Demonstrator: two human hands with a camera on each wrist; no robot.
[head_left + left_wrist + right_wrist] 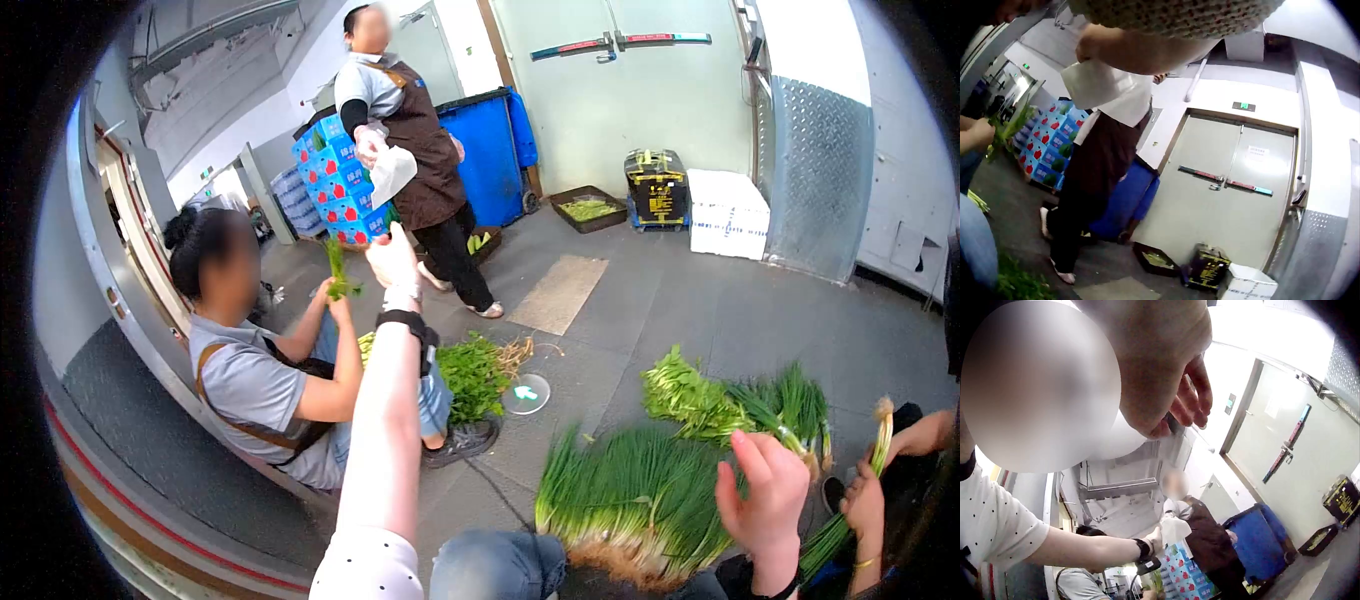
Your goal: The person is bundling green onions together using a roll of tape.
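My left hand (395,262) is stretched out toward a standing person, just below a white sheet-like thing (393,175) that the person's gloved hand holds. In the left wrist view my hand (1141,50) overlaps the white thing (1097,84); whether it touches it or how the fingertips lie, I cannot tell. My right hand (768,490) is raised over the right end of a row of green onions (640,490), its fingers loosely bent around nothing. The right wrist view shows this hand (1154,356) close up, also without an object.
A seated person (255,370) at left holds green stalks (338,270) above leafy bunches (470,375). At right, another person's hands (865,500) grip onions. Greens (690,395) lie ahead. Further back are a blue bin (485,150), stacked boxes (335,190), a tray (590,210) and a white box (728,215).
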